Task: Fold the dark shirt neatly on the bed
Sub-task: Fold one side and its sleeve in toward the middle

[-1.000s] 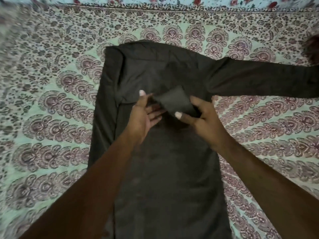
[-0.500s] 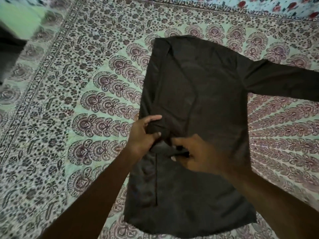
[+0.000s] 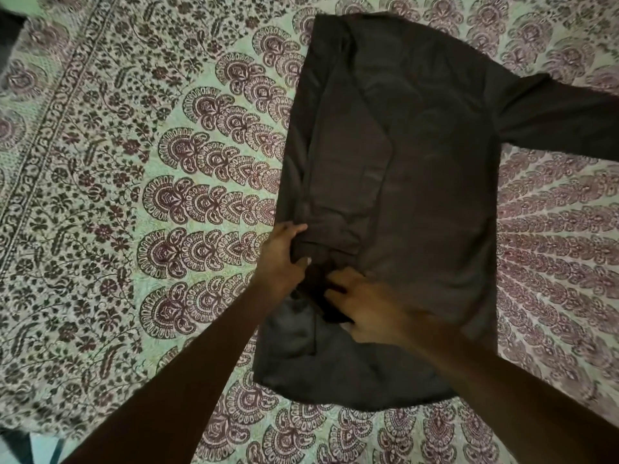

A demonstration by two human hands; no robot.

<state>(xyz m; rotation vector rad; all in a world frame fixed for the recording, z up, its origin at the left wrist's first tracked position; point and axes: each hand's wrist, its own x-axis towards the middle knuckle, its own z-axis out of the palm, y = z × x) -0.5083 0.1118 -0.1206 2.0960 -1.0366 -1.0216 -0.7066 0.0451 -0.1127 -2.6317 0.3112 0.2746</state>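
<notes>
Both hands are closed on the dark shirt [image 3: 418, 195]: a fold at its left edge is pinched by the left hand [image 3: 284, 259], bunched cloth beside it gripped by the right hand [image 3: 365, 313]. It is spread flat on the bed [image 3: 134, 195], one sleeve [image 3: 562, 118] stretched right; open bed is seen left and near.
</notes>
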